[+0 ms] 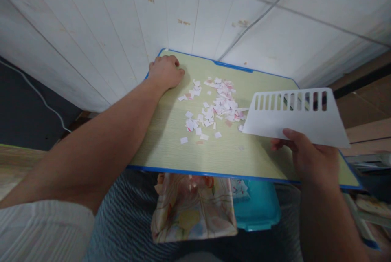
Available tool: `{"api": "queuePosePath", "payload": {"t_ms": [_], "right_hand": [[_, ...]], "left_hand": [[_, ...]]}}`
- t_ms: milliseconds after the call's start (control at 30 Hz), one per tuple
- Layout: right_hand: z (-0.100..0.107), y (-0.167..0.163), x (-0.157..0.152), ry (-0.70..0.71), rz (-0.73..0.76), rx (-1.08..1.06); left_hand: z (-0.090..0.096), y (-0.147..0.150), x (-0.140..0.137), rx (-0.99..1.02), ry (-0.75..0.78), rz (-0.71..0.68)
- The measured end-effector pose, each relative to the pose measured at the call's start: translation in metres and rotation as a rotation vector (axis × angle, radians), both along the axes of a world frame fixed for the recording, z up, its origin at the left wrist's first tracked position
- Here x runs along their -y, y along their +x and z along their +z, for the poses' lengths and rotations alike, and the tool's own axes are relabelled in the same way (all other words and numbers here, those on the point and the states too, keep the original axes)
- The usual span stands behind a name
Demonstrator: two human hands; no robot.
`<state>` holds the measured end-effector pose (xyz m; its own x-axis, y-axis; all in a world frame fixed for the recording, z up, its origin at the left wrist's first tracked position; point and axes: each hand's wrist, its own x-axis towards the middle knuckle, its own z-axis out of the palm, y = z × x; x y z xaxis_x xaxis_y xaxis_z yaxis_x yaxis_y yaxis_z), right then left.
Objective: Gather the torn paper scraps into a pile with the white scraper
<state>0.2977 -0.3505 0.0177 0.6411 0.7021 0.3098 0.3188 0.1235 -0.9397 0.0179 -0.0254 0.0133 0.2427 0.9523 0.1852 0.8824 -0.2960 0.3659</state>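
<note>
My right hand (311, 156) pinches the lower edge of a flat white plastic panel (293, 123) with a row of slots along its top. The panel is tilted above the right part of a small pale-yellow folding table (171, 152) with blue edging. Many small cut paper pieces (224, 103), white and pinkish, lie scattered and heaped on the tabletop, just left of the panel. My left hand (166, 71) rests at the table's far left corner, fingers curled in and the palm side hidden. It is apart from the paper pieces.
Below the table's near edge, on my lap, are an open patterned bag (192, 217) and a turquoise plastic container (259, 205) with paper bits. A white panelled wall (180, 9) stands directly behind the table, crossed by a grey cable (262, 15). Shelves stand at the right.
</note>
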Motion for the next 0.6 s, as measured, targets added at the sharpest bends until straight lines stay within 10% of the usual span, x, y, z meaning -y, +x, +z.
{"api": "queuePosePath", "payload": {"t_ms": [600], "right_hand": [[0.001,-0.006,0.006,0.016,-0.052,0.053]], "left_hand": [[0.009,0.002,0.01,-0.003,-0.006,0.025]]}}
